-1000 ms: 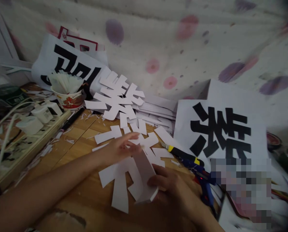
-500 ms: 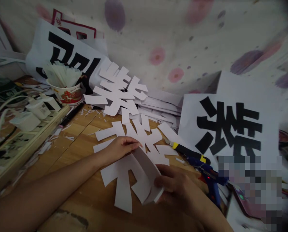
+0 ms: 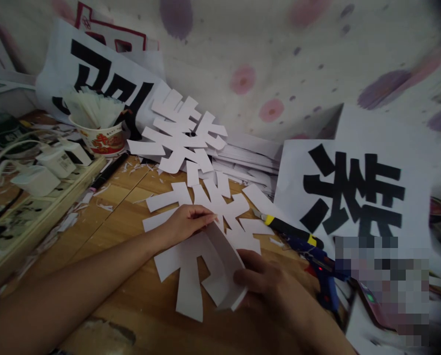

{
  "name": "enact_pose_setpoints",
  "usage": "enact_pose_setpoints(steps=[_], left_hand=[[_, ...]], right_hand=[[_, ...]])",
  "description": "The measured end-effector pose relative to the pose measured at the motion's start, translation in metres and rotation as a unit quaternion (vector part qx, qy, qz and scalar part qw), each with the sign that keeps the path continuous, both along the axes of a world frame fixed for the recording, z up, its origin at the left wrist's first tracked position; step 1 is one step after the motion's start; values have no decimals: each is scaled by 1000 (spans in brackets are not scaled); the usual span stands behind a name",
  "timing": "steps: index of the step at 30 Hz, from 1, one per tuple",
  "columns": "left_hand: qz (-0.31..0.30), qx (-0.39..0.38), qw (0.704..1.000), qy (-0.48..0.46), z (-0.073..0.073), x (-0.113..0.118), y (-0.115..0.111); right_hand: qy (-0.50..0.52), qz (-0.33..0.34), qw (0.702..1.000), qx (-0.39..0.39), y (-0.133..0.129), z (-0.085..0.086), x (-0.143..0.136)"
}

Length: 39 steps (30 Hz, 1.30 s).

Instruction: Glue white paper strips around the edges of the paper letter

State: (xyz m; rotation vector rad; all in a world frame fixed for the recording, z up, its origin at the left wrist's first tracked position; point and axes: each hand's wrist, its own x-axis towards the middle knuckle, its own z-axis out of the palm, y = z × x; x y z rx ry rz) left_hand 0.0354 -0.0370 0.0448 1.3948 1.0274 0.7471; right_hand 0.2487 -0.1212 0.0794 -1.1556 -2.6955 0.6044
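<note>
The left hand (image 3: pixel 190 222) has its thumb and forefinger pressed together, pinching the far end of a bent white strip (image 3: pixel 225 259) above the wooden worktop (image 3: pixel 113 291). The right hand (image 3: pixel 266 281) has its grip closed on the strip's near end, thumb and fingers on either side, and the strip stands along the right edge of a white cut-out (image 3: pixel 190 276).
</note>
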Motion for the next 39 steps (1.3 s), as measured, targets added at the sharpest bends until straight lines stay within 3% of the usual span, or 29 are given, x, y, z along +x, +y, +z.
enact_pose_setpoints(steps=[22, 39], left_hand=[[22, 6, 1000, 14, -1, -3, -3], [7, 48, 999, 19, -5, -2, -1]], right_hand=[[-6, -3, 1000, -1, 2, -12, 0], [-14, -12, 1000, -9, 1, -7, -2]])
